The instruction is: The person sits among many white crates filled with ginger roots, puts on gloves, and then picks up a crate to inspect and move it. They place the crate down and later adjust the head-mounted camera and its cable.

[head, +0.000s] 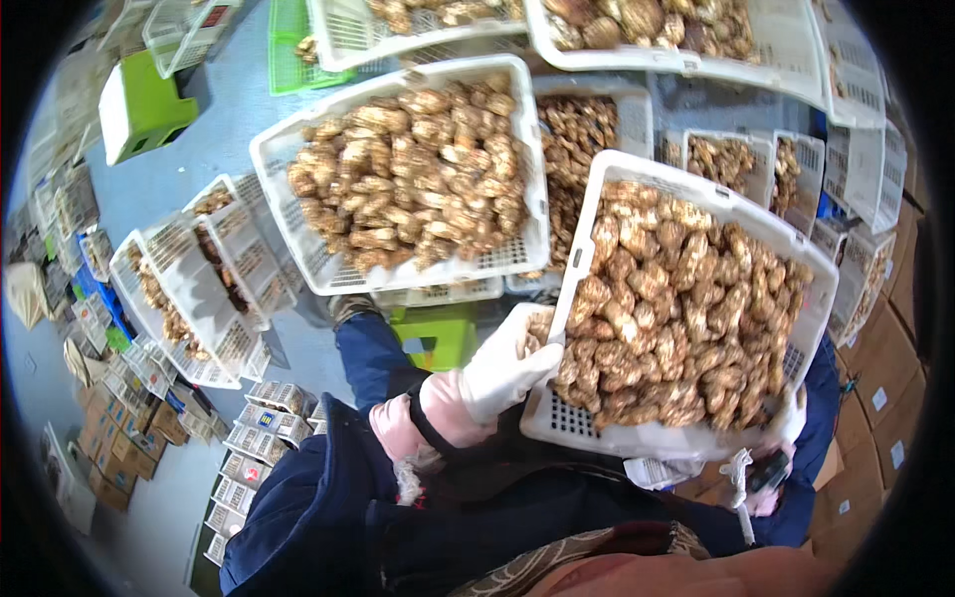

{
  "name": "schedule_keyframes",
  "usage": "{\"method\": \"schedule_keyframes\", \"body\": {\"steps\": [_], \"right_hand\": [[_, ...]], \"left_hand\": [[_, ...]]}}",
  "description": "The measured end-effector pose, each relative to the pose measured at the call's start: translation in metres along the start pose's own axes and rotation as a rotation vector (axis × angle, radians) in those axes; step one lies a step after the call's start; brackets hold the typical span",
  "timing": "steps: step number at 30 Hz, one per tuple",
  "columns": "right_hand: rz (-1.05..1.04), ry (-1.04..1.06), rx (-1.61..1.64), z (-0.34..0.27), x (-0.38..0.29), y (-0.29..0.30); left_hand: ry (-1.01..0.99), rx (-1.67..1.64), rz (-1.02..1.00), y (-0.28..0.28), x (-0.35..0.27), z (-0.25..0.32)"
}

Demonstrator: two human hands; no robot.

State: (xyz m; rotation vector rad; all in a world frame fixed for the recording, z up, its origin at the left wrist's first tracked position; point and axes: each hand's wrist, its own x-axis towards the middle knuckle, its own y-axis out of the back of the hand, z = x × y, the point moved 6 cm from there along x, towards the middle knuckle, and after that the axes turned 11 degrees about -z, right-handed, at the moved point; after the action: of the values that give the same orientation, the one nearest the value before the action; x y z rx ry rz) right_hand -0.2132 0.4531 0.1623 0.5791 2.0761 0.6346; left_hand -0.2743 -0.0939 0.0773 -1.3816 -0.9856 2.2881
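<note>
A white plastic crate (716, 192) full of knobbly, ringed brown tubers (679, 306) is held tilted in front of my body. My left hand (501, 367), in a white glove, grips its left rim, with the thumb on the near side. My right hand (792, 419), also gloved, is at the lower right corner, largely hidden behind the crate wall. Just beyond, to the left, another white crate (272, 160) holds a heap of similar tubers (410, 172). Between the two, a lower crate (634, 112) with smaller, darker tubers is partly covered.
Two more filled crates (429, 39) (783, 74) lie at the far side. A green plastic stool (451, 328) is by my leg, another green stool (149, 104) at upper left. Tilted crates (201, 287) stand left; cardboard boxes (888, 373) are stacked right.
</note>
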Motion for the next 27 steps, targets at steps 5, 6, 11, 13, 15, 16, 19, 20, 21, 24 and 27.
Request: {"method": "schedule_keyframes", "body": {"steps": [5,6,11,13,15,16,19,20,21,24,27], "right_hand": [[-0.03,-0.027,0.2,-0.005,-0.078,-0.045],[-0.052,-0.024,0.207,-0.012,-0.089,-0.057],[-0.223,0.023,0.176,-0.072,-0.136,-0.132],[-0.294,0.003,0.132,-0.103,-0.157,-0.158],[-0.494,0.098,0.261,-0.147,-0.183,-0.189],[-0.482,0.153,0.224,-0.17,-0.194,-0.202],[-0.54,0.119,0.025,-0.216,-0.268,-0.2],[-0.625,0.164,0.078,-0.236,-0.284,-0.205],[-0.746,0.203,0.121,-0.262,-0.301,-0.21],[-0.734,0.189,0.053,-0.304,-0.332,-0.205],[-0.662,0.301,0.062,-0.328,-0.358,-0.211]], "left_hand": [[-0.165,0.102,0.11,0.019,-0.087,0.056],[-0.165,0.154,0.152,0.024,-0.11,0.069],[-0.322,0.254,0.35,0.053,-0.226,0.121],[-0.297,0.332,0.515,0.062,-0.279,0.127],[-0.4,0.325,0.576,0.063,-0.338,0.128],[-0.379,0.269,0.632,0.069,-0.362,0.126],[-0.276,0.056,0.835,0.055,-0.456,0.095],[-0.364,0.042,0.861,0.045,-0.478,0.093],[-0.413,0.017,0.911,0.032,-0.499,0.095],[-0.433,0.08,0.947,0.009,-0.547,0.102],[-0.568,-0.008,0.85,0.022,-0.572,0.126]]}}
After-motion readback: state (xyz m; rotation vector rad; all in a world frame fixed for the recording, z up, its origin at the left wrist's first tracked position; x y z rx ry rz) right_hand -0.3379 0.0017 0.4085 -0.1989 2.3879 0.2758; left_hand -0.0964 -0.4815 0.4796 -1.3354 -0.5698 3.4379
